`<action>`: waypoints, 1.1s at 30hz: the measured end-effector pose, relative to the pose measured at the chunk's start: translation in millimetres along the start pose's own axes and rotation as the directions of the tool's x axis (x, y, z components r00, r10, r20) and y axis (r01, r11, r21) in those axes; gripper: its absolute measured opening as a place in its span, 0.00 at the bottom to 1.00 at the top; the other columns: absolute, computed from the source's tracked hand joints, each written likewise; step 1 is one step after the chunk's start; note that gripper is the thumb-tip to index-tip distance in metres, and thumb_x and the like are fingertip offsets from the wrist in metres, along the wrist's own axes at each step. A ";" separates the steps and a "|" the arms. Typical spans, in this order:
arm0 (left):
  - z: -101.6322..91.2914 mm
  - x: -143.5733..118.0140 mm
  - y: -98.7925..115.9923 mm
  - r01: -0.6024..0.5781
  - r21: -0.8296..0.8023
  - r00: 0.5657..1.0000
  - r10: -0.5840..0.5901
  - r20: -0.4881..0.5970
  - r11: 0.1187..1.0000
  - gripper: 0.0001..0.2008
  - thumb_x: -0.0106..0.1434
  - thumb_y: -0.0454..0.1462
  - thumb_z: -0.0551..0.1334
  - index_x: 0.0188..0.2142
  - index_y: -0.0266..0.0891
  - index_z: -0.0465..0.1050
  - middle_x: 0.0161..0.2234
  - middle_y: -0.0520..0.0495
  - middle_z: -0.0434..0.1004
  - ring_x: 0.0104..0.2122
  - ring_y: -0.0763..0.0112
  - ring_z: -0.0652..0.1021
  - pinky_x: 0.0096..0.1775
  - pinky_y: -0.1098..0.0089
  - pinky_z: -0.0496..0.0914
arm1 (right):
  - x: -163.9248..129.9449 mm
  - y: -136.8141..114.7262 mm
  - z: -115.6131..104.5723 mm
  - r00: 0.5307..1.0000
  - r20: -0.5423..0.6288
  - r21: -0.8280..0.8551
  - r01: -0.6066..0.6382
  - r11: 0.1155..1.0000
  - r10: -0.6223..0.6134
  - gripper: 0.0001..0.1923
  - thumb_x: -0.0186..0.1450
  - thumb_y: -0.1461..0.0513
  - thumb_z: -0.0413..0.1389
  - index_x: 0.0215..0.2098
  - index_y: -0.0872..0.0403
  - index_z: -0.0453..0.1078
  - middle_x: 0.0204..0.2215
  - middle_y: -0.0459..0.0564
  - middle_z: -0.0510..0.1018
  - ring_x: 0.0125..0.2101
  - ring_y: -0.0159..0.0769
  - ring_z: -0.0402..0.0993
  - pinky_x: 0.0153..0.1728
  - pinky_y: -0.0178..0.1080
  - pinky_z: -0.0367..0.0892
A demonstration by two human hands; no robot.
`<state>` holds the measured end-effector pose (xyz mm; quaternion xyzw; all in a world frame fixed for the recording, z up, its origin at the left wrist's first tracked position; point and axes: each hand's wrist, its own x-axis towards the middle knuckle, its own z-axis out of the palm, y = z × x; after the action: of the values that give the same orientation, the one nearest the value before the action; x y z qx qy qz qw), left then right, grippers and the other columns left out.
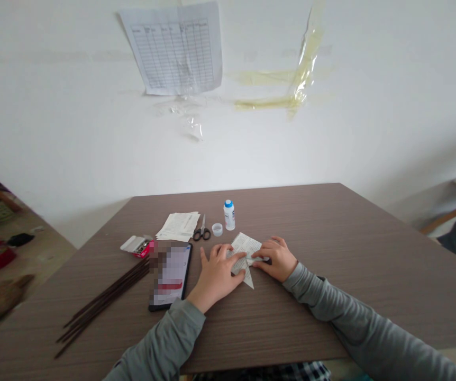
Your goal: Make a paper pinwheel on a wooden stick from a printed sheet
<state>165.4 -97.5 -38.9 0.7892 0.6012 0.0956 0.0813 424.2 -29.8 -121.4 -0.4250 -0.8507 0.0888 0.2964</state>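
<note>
A sheet of printed paper (245,242), folded with pointed corners, lies on the table between my hands. My left hand (220,272) holds its left side, with index finger and thumb pressed on the paper and the other fingers spread. From the right, my right hand (276,258) pinches a folded flap near the middle between thumb and fingers. The paper's lower tip points toward me. Part of the folds is hidden under my fingers.
Behind the paper stand a white bottle with a blue cap (229,216) and a small clear cup (217,229). Scissors (202,233), stacked paper pieces (178,226), an open small box (138,247), a phone (171,278) and thin brown sticks (103,302) lie to the left.
</note>
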 end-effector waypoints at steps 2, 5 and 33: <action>-1.6 -0.3 0.5 -0.006 -0.001 1.000 0.006 0.007 1.000 0.26 0.79 0.37 0.77 0.72 0.59 0.94 0.74 0.38 0.86 0.77 0.29 0.80 0.83 0.06 0.61 | -0.3 0.2 0.3 1.000 0.007 -0.008 -0.006 1.000 0.006 0.03 0.76 0.56 0.79 0.47 0.39 0.96 0.40 0.51 0.94 0.48 0.55 0.94 0.73 0.66 0.79; -3.8 0.3 0.9 -0.009 -0.005 0.999 0.009 0.033 1.000 0.26 0.81 0.38 0.77 0.74 0.59 0.93 0.76 0.37 0.86 0.79 0.29 0.79 0.83 0.05 0.58 | -0.5 0.4 0.2 1.000 0.019 -0.018 -0.008 1.000 0.008 0.04 0.76 0.56 0.79 0.48 0.39 0.96 0.40 0.51 0.95 0.48 0.55 0.94 0.74 0.66 0.78; -0.7 2.6 0.6 0.011 0.006 0.999 -0.012 0.047 1.000 0.26 0.81 0.40 0.78 0.75 0.61 0.93 0.77 0.37 0.86 0.82 0.26 0.76 0.84 0.03 0.57 | -2.1 -1.8 -2.0 0.999 0.032 -0.071 0.008 0.997 -0.006 0.04 0.79 0.56 0.79 0.50 0.41 0.97 0.41 0.50 0.94 0.48 0.52 0.94 0.74 0.63 0.78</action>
<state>166.5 -95.1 -37.9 0.7879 0.6039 0.0751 0.0937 425.1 -32.7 -119.9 -0.4308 -0.8593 0.0643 0.2680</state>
